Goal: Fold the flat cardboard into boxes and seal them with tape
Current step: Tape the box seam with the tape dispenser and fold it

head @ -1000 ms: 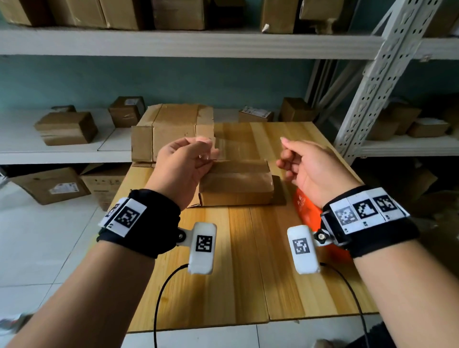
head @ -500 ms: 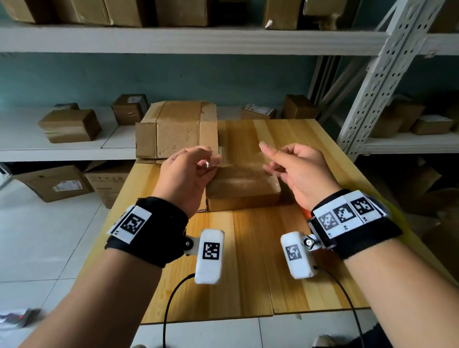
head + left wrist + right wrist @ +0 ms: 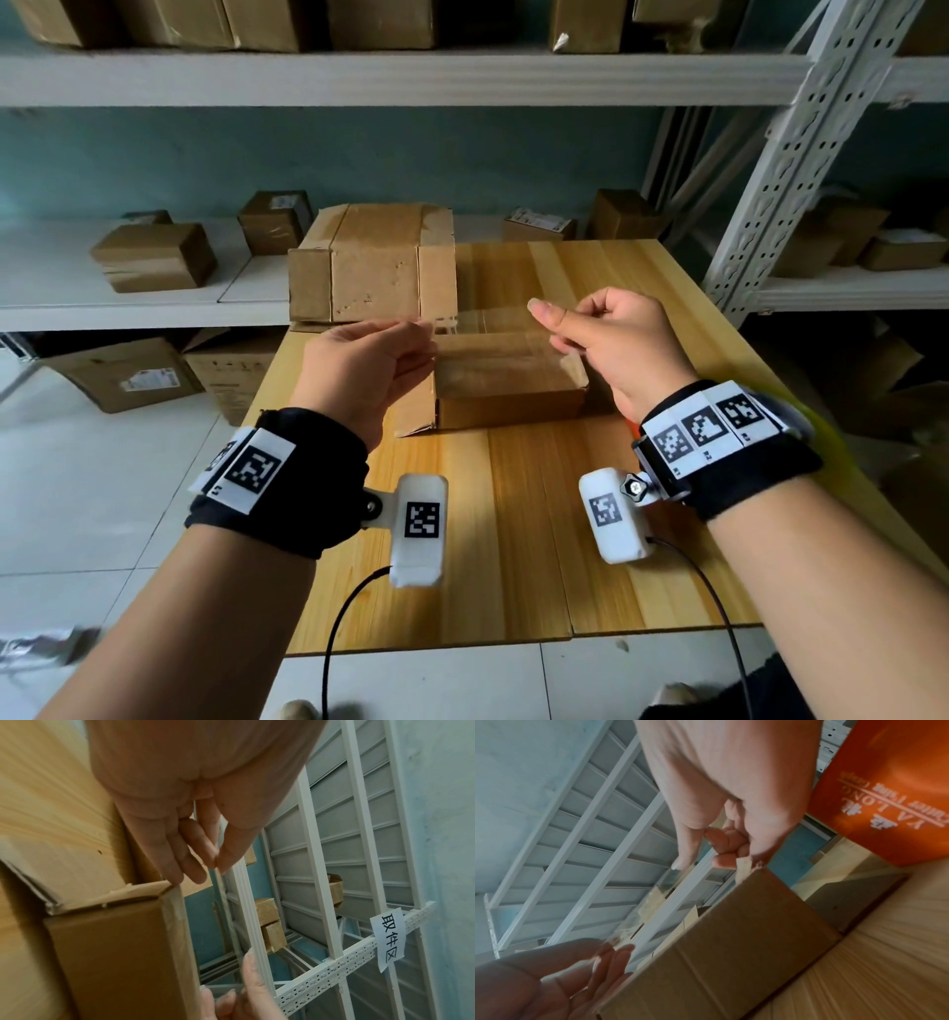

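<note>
1. Orange tape cutter [image 3: 885,787]: cut off by the right-wrist frame edge; in the head view largely hidden behind the right hand [image 3: 611,349].
2. Clear tape strip [image 3: 488,329]: edges barely discernible.
3. Label print on floor box [image 3: 149,383]: too small to be read.

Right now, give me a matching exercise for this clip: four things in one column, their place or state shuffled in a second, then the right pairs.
Things
1. strip of clear tape
2. small box
3. large taped box
4. orange tape cutter

Places or states
A. at the table's far left edge
B. stretched between the left hand and the right hand
C. on the table under the tape, one end flap open
D. right of the small box, beside the right wrist

Pairs: 1-B, 2-C, 3-A, 4-D
</note>
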A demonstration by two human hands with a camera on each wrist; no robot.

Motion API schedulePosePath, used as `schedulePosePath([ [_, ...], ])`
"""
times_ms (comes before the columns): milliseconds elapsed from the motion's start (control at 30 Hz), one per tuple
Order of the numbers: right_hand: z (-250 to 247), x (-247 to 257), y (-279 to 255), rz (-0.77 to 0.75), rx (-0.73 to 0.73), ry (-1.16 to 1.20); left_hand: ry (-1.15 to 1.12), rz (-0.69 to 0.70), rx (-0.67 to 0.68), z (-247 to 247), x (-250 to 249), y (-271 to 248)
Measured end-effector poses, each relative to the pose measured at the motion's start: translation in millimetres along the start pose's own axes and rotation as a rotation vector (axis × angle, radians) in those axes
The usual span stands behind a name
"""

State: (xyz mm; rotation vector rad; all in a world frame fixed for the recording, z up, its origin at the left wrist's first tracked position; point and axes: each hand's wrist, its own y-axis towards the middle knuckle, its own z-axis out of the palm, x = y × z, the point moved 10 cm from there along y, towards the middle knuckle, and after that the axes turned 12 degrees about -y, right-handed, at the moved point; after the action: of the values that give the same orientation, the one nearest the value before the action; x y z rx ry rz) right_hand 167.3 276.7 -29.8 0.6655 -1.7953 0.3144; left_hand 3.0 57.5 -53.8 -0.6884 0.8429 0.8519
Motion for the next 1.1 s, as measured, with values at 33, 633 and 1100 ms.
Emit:
schedulePosePath([
  [33, 0, 0, 0, 0.002, -0.001, -0.002, 0.008, -0.008, -0.002, -1, 2, 0],
  [633, -3, 2, -7, -0.04, -0.046, -0.014, -0.055, -0.111, -0.044, -20, 35, 23],
  [1100, -1, -5, -1, -0.006, -0.045, -0.02, -0.02, -0.16, -0.081, -25, 48, 26],
])
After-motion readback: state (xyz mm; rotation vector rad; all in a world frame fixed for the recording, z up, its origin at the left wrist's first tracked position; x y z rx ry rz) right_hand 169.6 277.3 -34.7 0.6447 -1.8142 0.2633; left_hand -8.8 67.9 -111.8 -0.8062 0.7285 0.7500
